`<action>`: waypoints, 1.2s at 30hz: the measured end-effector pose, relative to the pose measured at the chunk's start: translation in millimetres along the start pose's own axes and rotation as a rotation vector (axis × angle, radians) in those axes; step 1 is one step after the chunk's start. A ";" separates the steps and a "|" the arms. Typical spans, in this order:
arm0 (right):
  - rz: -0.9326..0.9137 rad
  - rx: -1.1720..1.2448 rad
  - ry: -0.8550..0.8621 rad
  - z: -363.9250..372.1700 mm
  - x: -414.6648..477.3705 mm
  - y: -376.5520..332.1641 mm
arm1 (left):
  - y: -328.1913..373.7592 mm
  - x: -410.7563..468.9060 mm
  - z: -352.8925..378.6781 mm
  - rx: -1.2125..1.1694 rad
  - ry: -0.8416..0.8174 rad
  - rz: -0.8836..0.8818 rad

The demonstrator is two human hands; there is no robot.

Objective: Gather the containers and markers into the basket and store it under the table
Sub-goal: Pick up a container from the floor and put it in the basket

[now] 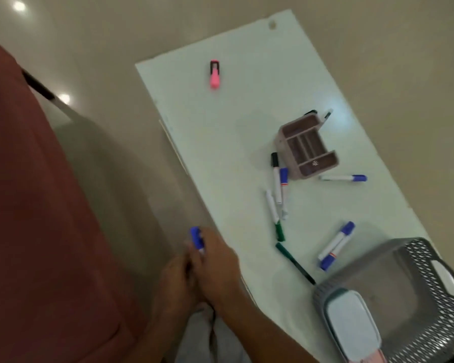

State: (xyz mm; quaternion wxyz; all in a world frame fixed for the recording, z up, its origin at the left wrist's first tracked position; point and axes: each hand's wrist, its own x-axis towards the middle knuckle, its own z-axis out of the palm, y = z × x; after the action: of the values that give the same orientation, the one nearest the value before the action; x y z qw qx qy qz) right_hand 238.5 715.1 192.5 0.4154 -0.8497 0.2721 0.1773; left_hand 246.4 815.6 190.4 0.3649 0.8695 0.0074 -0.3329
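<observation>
At the table's near-left edge my left hand (173, 280) and my right hand (216, 263) are pressed together, both curled around a blue-capped marker (196, 238) that sticks up between them. Loose on the white table (220, 153) lie several markers: a black-capped one (275, 176), a green-capped one (275, 216), a thin green pen (294, 263), a blue pair (337, 244) and a single blue one (344, 178). A pinkish compartment organizer (307, 145) stands mid-table. The grey perforated basket (430, 254) sits at the lower right, holding a white-lidded container (351, 326).
A pink highlighter (214, 74) lies alone toward the table's far end. Another marker (327, 116) pokes out behind the organizer. A red garment (37, 205) fills the left side of the view. Beige floor surrounds the table.
</observation>
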 end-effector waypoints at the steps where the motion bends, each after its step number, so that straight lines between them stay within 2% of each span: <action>1: 0.042 0.015 0.105 -22.8 0.4 4.0 | 16.4 0.3 2.7 0.056 -0.015 0.045; 4: 0.128 -0.126 0.267 -71.4 22.1 28.5 | 55.8 17.2 17.6 0.228 -0.067 0.228; 7: 0.162 -0.342 0.262 -89.9 54.4 53.1 | 94.3 45.4 29.6 0.388 -0.135 0.330; 11: 0.181 -0.500 0.232 -88.2 73.7 78.4 | 108.7 80.9 30.3 0.544 -0.220 0.352; 15: 0.337 -0.507 0.185 -78.1 74.0 84.4 | 95.6 119.9 -9.0 0.632 -0.329 0.391; 19: 0.496 -0.486 0.346 -80.3 86.7 69.3 | 86.7 177.7 -81.5 0.687 -0.413 0.381; 22: 0.600 -0.533 0.353 -86.2 118.9 30.4 | 86.6 220.6 -155.2 0.706 -0.399 0.356; 25: 0.499 -0.462 0.417 -72.4 162.3 -29.0 | 89.1 260.4 -225.0 0.746 -0.368 0.347; 29: 0.294 -0.303 0.461 -51.2 245.8 -131.4 | 101.3 320.5 -289.9 0.755 -0.219 0.352; 33: 0.096 -0.163 0.431 -38.3 343.3 -236.3 | 134.1 391.3 -335.6 0.735 -0.289 0.282; 36: 0.050 -0.118 0.383 -36.9 423.7 -293.1 | 165.1 460.2 -358.4 0.804 -0.285 0.314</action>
State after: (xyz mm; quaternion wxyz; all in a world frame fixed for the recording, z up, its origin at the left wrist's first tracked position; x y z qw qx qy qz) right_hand 754.3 700.5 169.5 0.3010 -0.8836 0.3565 0.0383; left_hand 852.3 817.7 209.0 0.0418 0.8782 -0.3045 -0.3664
